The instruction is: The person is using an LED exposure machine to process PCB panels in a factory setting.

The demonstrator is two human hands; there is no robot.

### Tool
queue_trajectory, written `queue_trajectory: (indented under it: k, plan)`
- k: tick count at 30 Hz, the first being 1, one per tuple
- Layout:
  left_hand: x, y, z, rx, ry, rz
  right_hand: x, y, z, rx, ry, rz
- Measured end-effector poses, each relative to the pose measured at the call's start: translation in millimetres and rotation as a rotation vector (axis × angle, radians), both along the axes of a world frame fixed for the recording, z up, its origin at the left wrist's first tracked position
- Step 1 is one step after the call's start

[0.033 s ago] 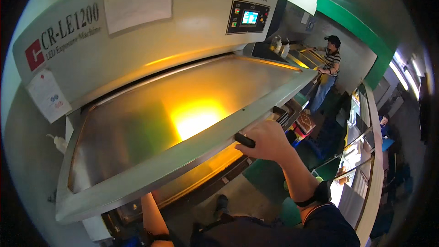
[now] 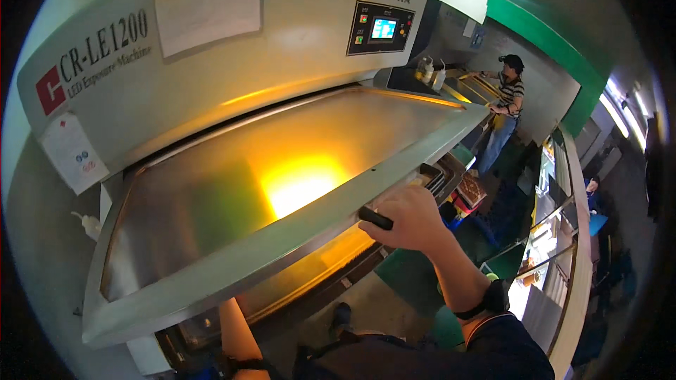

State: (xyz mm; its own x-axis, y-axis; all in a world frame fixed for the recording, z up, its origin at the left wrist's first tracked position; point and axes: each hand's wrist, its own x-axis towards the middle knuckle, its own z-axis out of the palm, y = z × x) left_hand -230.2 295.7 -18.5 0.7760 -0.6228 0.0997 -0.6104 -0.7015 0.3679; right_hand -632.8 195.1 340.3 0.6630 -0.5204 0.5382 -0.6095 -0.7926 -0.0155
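A wide metal panel [image 2: 169,204] in a pale grey-green frame [image 2: 232,264] extends from the front of a large machine, with a bright yellow glow reflected in its surface. My right hand [image 2: 410,217] is closed around a black handle [image 2: 377,218] on the front side of this frame. My left forearm [image 2: 236,334] reaches up from the lower edge, and the hand is hidden beneath the frame's front left part. Under the frame, a lower surface [image 2: 310,264] shines yellow.
The machine's body [image 2: 296,35] rises behind the panel and carries a control panel with a lit screen [image 2: 384,28]. A co-worker in a striped shirt [image 2: 510,90] stands far right near squeeze bottles [image 2: 439,77]. A lit bench with a pale edge rail [image 2: 579,260] runs along my right.
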Motion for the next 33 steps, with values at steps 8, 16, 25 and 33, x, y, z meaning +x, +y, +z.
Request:
queue_trajectory:
  k: [8,16,25,33]
  plan:
    - [-2,-40,3,0.231,-0.1,0.249,8,-54,18,-0.633,-0.27,0.199]
    - [101,-2,-18,0.073,0.201,0.089,50,-101,63,-0.841,-0.531,0.311]
    - [12,-36,-25,-0.645,0.947,-0.04,59,-122,92,-0.699,-0.534,0.299]
    - [-40,-13,60,-0.824,1.434,-0.209,-32,-20,-160,0.34,-0.667,-0.518]
